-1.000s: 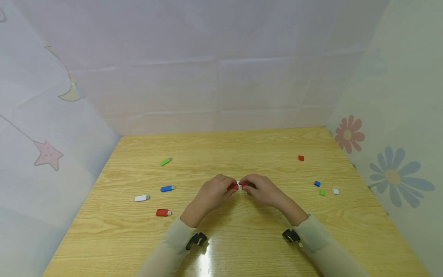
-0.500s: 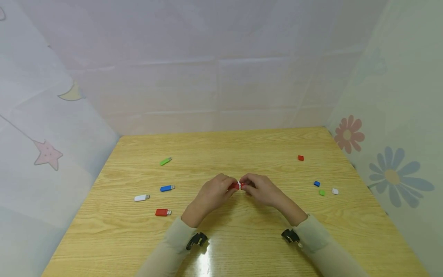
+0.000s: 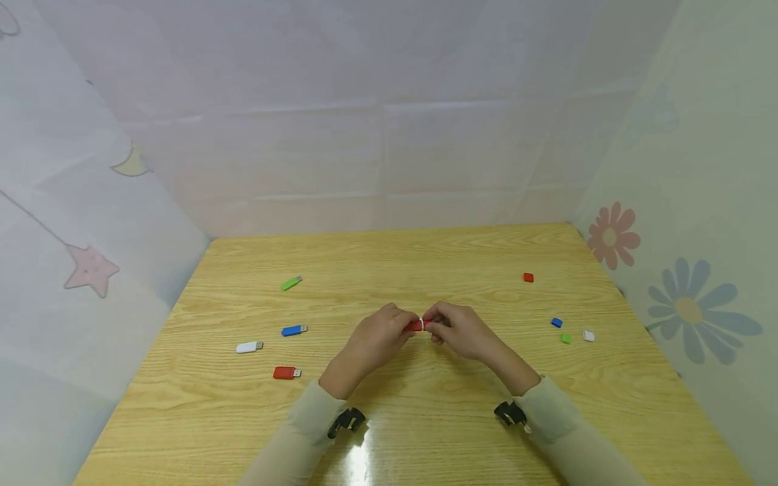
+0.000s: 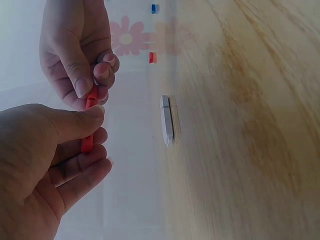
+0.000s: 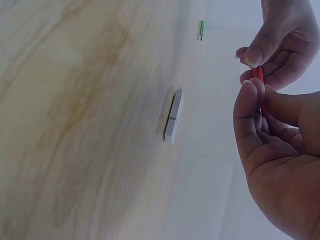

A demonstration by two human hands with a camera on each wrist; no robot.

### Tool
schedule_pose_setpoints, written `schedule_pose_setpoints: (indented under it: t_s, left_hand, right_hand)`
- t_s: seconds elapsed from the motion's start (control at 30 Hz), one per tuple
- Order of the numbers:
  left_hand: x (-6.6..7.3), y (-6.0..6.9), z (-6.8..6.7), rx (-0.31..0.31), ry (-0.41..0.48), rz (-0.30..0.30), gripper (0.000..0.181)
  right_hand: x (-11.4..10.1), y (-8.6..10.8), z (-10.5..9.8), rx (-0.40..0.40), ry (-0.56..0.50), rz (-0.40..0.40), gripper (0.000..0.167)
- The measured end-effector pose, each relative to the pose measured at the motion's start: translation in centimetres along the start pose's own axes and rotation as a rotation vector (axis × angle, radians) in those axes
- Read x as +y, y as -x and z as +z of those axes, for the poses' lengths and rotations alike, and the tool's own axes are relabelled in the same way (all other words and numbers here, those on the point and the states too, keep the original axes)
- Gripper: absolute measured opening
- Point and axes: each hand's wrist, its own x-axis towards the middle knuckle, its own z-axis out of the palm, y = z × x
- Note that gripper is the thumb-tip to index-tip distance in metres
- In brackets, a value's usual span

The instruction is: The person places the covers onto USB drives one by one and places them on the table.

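At the middle of the table my left hand (image 3: 378, 337) pinches a red USB flash drive (image 3: 416, 326) between thumb and fingers. Facing it, my right hand (image 3: 462, 332) pinches a red cap (image 3: 427, 325) at the drive's plug end. Only a thin pale line shows between drive and cap; whether they fully meet, I cannot tell. Fingers hide much of both pieces. In the left wrist view, a white USB flash drive (image 4: 166, 120) with its cap on lies on the table below the hands.
Uncapped drives lie at left: green (image 3: 291, 283), blue (image 3: 294, 331), white (image 3: 249, 347) and red (image 3: 283, 372). Loose caps lie at right: a red cap (image 3: 529, 277), a blue cap (image 3: 556, 322), a green cap (image 3: 566, 338) and a white cap (image 3: 588, 335). Walls stand behind and beside the table.
The red cap and red drive have come together: the metal plug seen between them a second ago is now covered, leaving a thin pale line. The hands have otherwise hardly moved.
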Motion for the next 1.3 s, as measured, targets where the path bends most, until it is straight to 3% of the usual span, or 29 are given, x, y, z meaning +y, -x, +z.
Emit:
schedule_pose_setpoints:
  t_s: [0.37, 0.87, 1.03, 1.3]
  left_hand:
    - [0.34, -0.25, 0.06, 0.08, -0.049, 0.072, 0.016]
    - [0.5, -0.47, 0.17, 0.058, -0.083, 0.085, 0.018]
    - [0.56, -0.46, 0.11, 0.019, -0.036, 0.046, 0.018]
    - [0.4, -0.57, 0.46, -0.05, 0.092, -0.039, 0.014]
  right_hand:
    - [-0.29, 0.17, -0.18, 0.005, -0.005, 0.005, 0.011]
    - [-0.37, 0.32, -0.16, 0.009, 0.002, -0.018, 0.011]
    - [-0.19, 0.36, -0.11, 0.004, 0.018, -0.04, 0.009]
    - [0.26, 0.4, -0.07, -0.011, 0.178, -0.097, 0.017]
